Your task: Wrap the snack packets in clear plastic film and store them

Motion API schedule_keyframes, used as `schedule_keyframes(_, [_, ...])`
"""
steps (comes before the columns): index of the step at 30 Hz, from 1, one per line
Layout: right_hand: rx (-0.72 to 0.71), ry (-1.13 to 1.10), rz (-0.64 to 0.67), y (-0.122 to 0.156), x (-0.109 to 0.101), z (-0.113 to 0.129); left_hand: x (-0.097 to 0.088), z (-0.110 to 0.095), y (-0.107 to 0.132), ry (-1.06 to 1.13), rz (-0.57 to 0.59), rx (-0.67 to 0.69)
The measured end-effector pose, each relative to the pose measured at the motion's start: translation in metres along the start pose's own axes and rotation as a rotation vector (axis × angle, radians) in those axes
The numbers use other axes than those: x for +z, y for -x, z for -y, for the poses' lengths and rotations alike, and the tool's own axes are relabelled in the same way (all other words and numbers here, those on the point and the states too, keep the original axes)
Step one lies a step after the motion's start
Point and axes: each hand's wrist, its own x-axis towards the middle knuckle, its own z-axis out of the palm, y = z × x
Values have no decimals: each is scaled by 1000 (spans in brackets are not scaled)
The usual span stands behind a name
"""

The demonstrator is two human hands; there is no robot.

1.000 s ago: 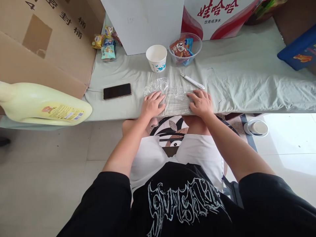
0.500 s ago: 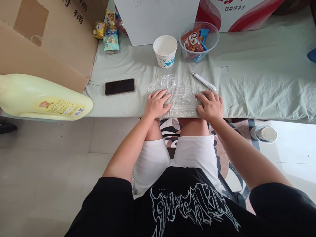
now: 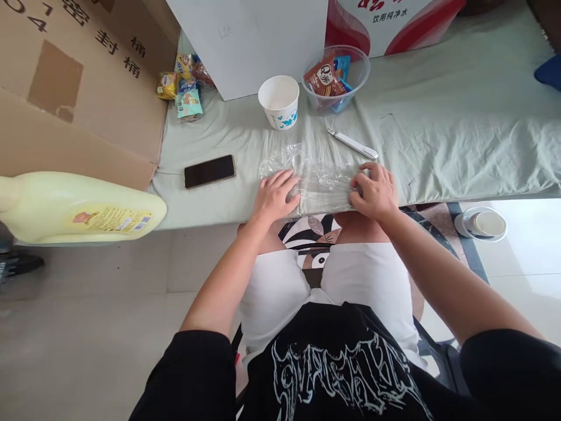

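Note:
A crinkled sheet of clear plastic film [image 3: 322,181] lies on the cloth-covered table at its front edge. My left hand [image 3: 276,196] rests on the film's left side, open, palm down with fingers stretched forward. On the right side of the film, my right hand [image 3: 374,190] presses down with bent fingers, and its thumb and index finger are apart. What lies under its palm is hidden. Just beyond the right hand is a white utility knife [image 3: 353,143]. A white paper cup [image 3: 279,104] with blue leaf print stands upright behind the film.
A clear plastic bowl [image 3: 359,79] holds snack packets, beside the cup. A phone [image 3: 209,171] lies left of the film. Further left are a pale yellow bottle [image 3: 48,199], a cardboard box [image 3: 100,93] and snack packets [image 3: 189,102]. White boxes [image 3: 263,41] stand behind.
My head view has shifted and tilted slightly. The fingers of my right hand have bent more at the film's right side. My left hand stays flat on the film.

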Motion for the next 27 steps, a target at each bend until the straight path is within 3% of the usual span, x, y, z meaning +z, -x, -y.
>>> schedule_keyframes(4, [-189,-14,28,2,-5,5,-3,0,12,2,69,86])
schedule_keyframes(7, [-222,-55,50,-7,-5,7,-6,1,20,23,106,129])
schedule_keyframes(13, [99,-188,-18,-22,4,-5,-7,8,21,142,63,60])
schedule_keyframes(18, [243,-44,-119,-12,1,-9,-7,10,14,174,-111,-172])
schedule_keyframes(22, [72,-19,-160,10,-15,5,-12,14,12,97,-116,-234])
schedule_keyframes(25, [-153,-61,-72,34,-22,14,-17,13,16,65,-189,-258])
schedule_keyframes(27, [-208,-40,-27,48,-20,14,-17,10,24,58,-260,-204])
